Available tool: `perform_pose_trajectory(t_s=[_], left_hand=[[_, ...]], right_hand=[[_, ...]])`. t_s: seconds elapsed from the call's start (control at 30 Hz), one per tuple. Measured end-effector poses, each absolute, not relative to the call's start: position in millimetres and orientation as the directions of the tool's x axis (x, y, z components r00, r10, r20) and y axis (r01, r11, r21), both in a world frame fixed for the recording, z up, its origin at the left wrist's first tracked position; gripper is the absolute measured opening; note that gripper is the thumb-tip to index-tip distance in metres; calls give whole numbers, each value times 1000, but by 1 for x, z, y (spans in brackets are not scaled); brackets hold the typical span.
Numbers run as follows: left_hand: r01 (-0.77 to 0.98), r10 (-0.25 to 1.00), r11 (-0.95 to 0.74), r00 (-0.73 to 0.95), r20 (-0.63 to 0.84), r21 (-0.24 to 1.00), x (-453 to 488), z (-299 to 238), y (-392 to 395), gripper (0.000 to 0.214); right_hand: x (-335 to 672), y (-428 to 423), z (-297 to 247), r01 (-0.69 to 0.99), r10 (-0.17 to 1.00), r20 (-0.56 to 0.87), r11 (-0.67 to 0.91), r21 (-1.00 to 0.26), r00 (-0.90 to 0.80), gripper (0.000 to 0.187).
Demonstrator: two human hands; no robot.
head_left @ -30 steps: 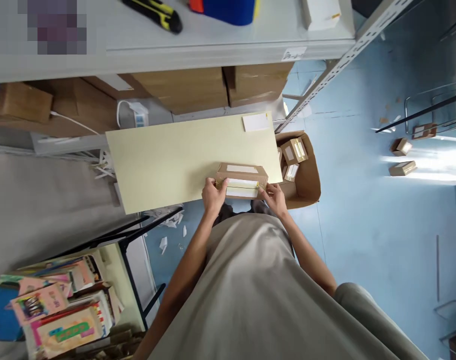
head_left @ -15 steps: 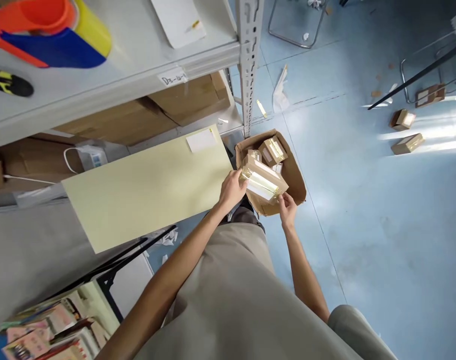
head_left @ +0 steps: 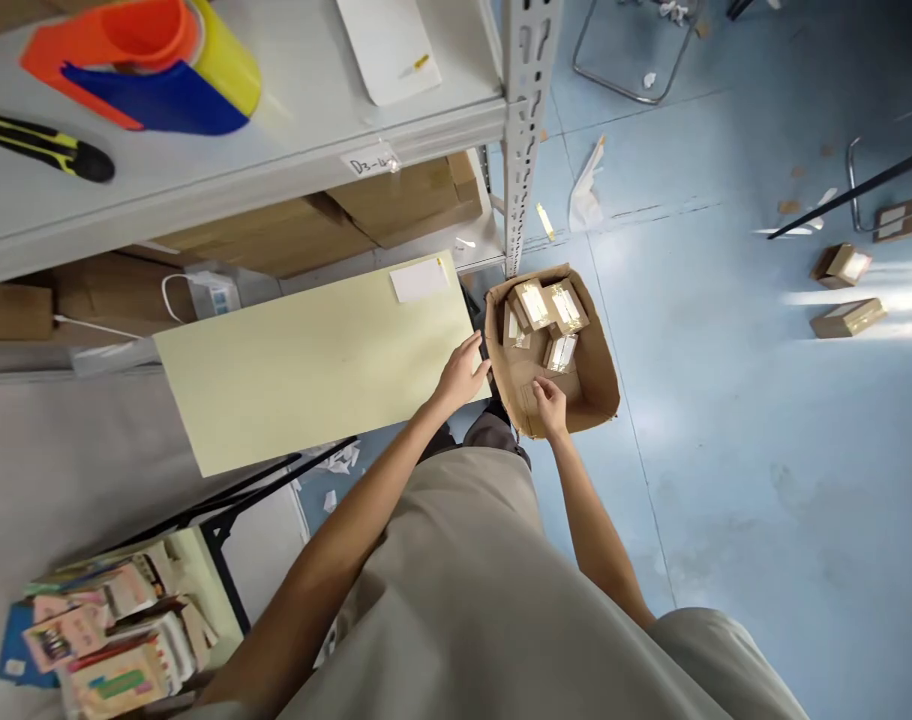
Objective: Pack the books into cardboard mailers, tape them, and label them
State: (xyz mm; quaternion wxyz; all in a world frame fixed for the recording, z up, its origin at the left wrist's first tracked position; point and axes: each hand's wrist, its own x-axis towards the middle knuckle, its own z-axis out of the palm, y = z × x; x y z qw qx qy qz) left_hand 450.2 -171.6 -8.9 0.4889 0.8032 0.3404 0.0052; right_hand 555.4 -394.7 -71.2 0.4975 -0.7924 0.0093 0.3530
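Observation:
An open cardboard carton stands on the blue floor beside a pale yellow tabletop. Several small taped brown boxes lie inside it. My right hand hangs over the carton's near inner wall, fingers loosely apart and holding nothing. My left hand rests at the tabletop's right edge, fingers spread, also holding nothing. A white label sheet lies at the tabletop's far right corner.
A grey metal shelf above carries a tape dispenser, a yellow-black utility knife and a white sheet. Brown cartons sit beneath it. Small boxes lie on the floor at right. Colourful books are stacked lower left.
Both hands lifted a taped brown box off the tabletop, carried it right over the carton and let it go; it now lies in the carton and both hands hold nothing.

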Motion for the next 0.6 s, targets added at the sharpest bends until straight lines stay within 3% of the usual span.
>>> perform_pose_trajectory(t_s=[0.27,0.6], left_hand=[[555,725,-64,596,-343,829,329,13,-178,44],[289,937,71,309,-163,955,149,63,-165,37]], right_hand=[[528,-343,-39,-201,549,-498,-512,-835,671,66],[382,-209,56,64,858,-307,-363,-930,412,56]])
